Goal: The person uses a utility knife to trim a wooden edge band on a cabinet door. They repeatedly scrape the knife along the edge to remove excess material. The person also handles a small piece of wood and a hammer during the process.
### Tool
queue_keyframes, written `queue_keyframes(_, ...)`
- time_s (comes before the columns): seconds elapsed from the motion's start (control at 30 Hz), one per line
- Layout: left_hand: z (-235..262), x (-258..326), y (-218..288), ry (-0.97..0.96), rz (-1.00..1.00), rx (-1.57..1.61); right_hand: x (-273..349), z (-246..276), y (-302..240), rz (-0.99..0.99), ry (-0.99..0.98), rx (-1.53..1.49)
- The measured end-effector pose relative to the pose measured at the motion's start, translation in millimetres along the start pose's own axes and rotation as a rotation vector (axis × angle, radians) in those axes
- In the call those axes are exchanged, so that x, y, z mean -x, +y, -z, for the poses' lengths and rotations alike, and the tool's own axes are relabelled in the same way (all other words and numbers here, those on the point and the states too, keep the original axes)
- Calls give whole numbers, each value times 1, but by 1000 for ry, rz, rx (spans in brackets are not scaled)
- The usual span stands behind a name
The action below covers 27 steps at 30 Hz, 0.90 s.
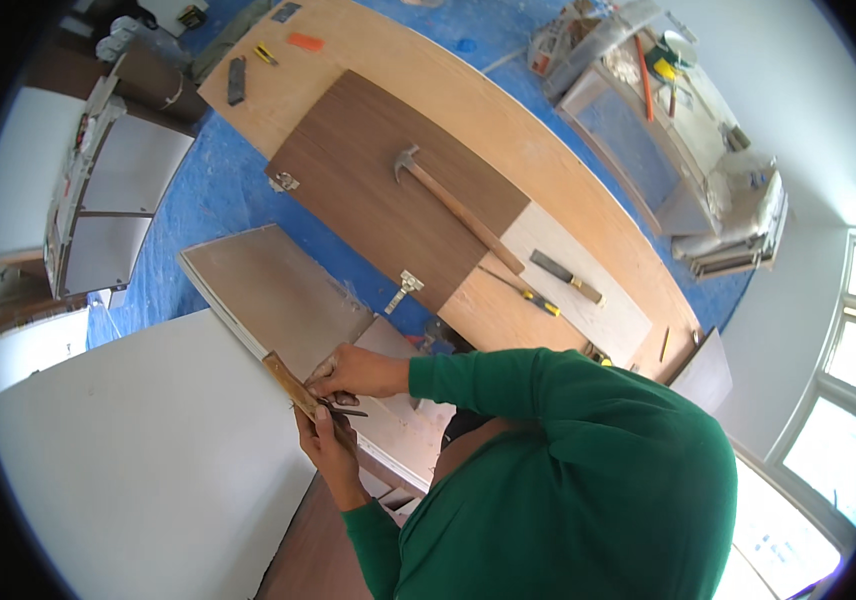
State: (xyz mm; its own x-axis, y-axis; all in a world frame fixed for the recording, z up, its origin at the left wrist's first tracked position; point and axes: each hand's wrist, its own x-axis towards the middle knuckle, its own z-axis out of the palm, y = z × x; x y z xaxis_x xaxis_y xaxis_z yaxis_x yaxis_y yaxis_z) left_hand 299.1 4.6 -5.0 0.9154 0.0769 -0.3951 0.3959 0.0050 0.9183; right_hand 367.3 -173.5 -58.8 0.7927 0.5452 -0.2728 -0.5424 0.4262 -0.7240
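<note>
My left hand [328, 452] is closed round a narrow wooden strip [286, 378], holding it tilted above the pale panels. My right hand [366, 372] comes in from the right, fingers bent and pressed against the strip's middle. Between the two hands a slim dark tool [350, 411] sticks out; its kind is hard to make out, as fingers cover most of it. What the right fingertips grip is hidden. Under the hands lie a brownish board [273, 275] and a large white panel [148, 440].
Ahead, a wooden worktop carries a brown cabinet door [348, 170] with hinges, a claw hammer [463, 210], a wood-handled chisel [568, 277] and a yellow-black screwdriver [538, 300]. A utility knife [266, 54] lies at its far end. Blue sheeting [183, 220] covers the floor; cabinets [113, 190] stand left.
</note>
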Motion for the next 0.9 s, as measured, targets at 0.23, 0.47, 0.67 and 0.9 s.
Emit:
queue_keyframes(0.23, -49, -7, 26, -112, 42, -61, 6, 28, -5, 102, 40, -224)
queue_keyframes(0.47, -89, -29, 7, -75, 135, 64, 33, 46, -27, 143, 294, -303)
queue_keyframes(0.67, -82, -27, 1, -14, 135, 157, 21, 80, 14, 182, 379, -306)
queue_keyframes(0.9, -60, -28, -23, -59, 174, 264, 23, 77, 11, 228, 106, 429)
